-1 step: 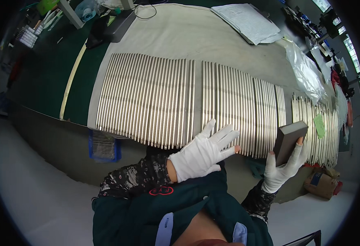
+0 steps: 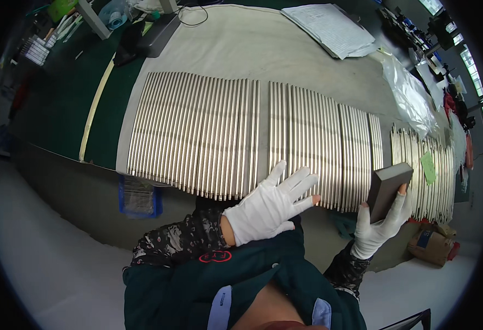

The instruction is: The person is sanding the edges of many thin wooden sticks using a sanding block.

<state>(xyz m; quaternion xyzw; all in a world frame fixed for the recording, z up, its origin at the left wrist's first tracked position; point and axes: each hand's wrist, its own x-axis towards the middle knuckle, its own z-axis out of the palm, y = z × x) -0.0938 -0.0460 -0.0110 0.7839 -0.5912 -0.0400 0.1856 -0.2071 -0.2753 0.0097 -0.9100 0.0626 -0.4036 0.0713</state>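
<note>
Shiny metal rods lie side by side in rows on a pale cloth, with a left group (image 2: 197,132) and a middle group (image 2: 313,132) parted by a narrow gap. My left hand (image 2: 271,210), in a white glove with a bare fingertip showing, rests spread over the near ends of the middle group. Gripped in my right hand (image 2: 377,234), also gloved with bare thumb and fingertip, is a dark grey rectangular block (image 2: 387,192). The block is tilted near the right end of the middle group. Beside it lies a right group of rods (image 2: 442,187) bearing a green paper slip (image 2: 428,168).
Stacked papers (image 2: 332,30) lie at the far side, and clear plastic sheeting (image 2: 409,93) is at the far right. A grey box-shaped object (image 2: 161,36) stands far left. Below the table edge are a blue tray (image 2: 157,201) and a brown package (image 2: 431,247).
</note>
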